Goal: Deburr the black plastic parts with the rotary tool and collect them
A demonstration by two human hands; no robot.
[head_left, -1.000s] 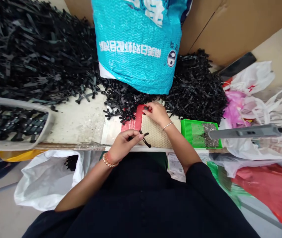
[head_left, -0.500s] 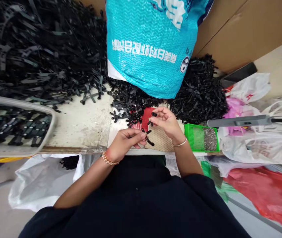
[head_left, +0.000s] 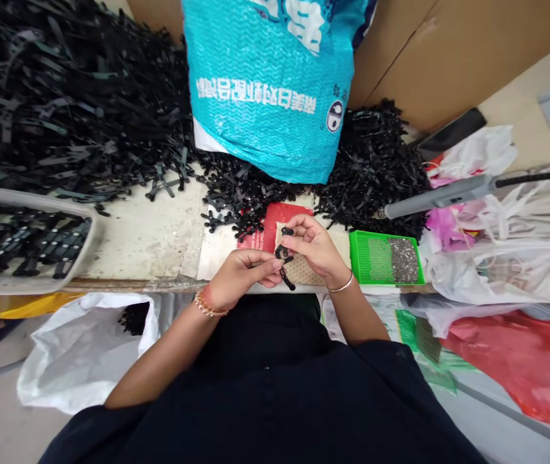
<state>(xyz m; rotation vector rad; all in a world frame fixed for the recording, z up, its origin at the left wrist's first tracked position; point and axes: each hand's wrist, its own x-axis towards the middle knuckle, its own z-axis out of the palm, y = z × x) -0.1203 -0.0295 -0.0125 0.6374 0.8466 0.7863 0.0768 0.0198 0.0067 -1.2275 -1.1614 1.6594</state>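
My left hand (head_left: 245, 276) pinches a thin, curved black plastic part (head_left: 288, 281) over the front edge of the table. From the right, my right hand (head_left: 317, 251) grips another small black plastic part (head_left: 284, 233) with a knobbed end. The two parts meet or overlap between my fingertips; whether they are joined I cannot tell. Under my hands lie a red printed sheet (head_left: 275, 222) and a honeycomb-patterned mat (head_left: 306, 270). Just beyond is a heap of small black branched parts (head_left: 243, 200).
A blue woven sack (head_left: 265, 109) stands on the heap. Long black parts (head_left: 72, 116) pile up at left behind a clear bin (head_left: 89, 241). At right are a green basket (head_left: 359, 258) with tiny metal pieces, a grey corded tool (head_left: 439, 196) and plastic bags (head_left: 487, 277).
My right hand has come down and closer to my left, bringing its black part against the left one. The whole view has shifted slightly.
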